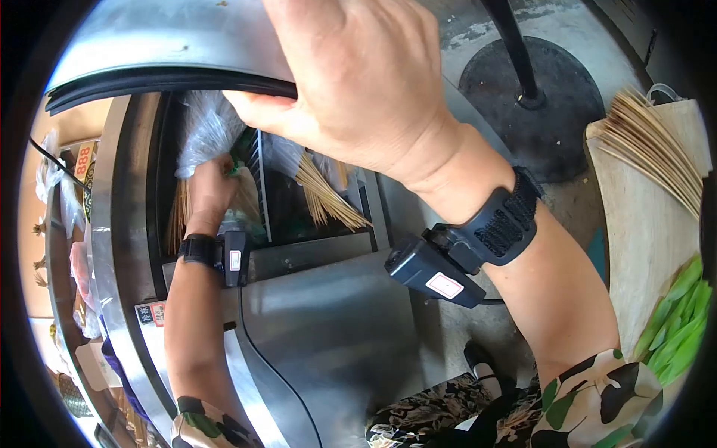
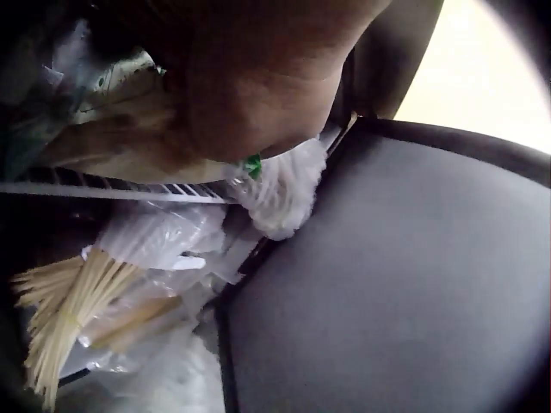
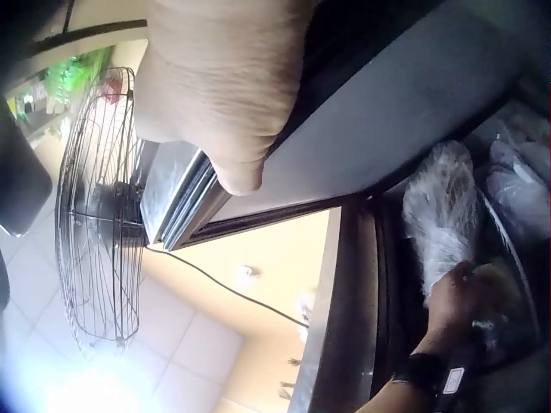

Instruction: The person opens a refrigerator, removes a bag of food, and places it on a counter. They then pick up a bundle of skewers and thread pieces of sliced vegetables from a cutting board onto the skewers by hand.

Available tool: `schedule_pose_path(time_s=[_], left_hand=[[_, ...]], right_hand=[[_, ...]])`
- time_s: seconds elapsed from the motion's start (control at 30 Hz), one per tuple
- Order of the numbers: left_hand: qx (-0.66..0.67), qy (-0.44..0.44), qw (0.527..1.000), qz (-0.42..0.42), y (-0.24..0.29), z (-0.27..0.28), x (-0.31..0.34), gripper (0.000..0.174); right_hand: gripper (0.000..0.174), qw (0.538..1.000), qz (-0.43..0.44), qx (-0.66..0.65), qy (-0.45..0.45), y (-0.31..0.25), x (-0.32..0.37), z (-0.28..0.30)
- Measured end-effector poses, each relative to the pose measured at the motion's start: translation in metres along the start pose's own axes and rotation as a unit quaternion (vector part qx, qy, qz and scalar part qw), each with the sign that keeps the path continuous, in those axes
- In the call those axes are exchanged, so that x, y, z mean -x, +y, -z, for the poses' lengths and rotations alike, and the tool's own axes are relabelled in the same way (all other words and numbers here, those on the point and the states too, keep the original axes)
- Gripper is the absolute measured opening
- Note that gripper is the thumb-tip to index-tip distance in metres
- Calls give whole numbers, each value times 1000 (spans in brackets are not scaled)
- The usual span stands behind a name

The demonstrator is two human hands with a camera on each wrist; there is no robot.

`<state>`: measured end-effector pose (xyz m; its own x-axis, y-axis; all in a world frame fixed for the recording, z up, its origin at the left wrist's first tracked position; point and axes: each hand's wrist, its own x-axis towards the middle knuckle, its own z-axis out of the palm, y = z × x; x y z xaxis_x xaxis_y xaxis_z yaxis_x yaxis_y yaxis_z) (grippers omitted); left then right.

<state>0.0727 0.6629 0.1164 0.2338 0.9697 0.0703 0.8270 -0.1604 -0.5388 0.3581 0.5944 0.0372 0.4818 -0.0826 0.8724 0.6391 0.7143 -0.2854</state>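
Observation:
The right hand [image 1: 366,89] grips the edge of a raised metal lid [image 1: 179,45] with a black rubber seal; in the right wrist view its thumb lies over that edge. Inside the open chest, the left hand [image 1: 213,187] holds a clear plastic bag [image 1: 213,131], its fingers curled round the gathered plastic, as the right wrist view [image 3: 441,215] of the bag also shows. Thin sticks [image 1: 181,209] stand beside that hand. Past a white wire divider [image 1: 261,179] lies a bagged bundle of sticks [image 1: 325,194]. The left fingertips are partly hidden.
At the right, a wooden board [image 1: 627,224] bears a fan of sticks [image 1: 650,142] and green leaves [image 1: 680,321]. A round black base with a pole [image 1: 530,104] stands on the floor. Shelves with bags [image 1: 71,201] line the left. A wire fan cage [image 3: 99,206] shows in the right wrist view.

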Motion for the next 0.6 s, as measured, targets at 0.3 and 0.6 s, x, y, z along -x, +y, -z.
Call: schedule_pose_path(time_s=[0.3,0.6], left_hand=[[82,-4,990,-112,27,9,11,15],[446,23,878,171,-26,-10,-26,11]], right_hand=[[70,998,58,22,20,6,-3,-1],[70,999,5,44,-22,2,0,0]])
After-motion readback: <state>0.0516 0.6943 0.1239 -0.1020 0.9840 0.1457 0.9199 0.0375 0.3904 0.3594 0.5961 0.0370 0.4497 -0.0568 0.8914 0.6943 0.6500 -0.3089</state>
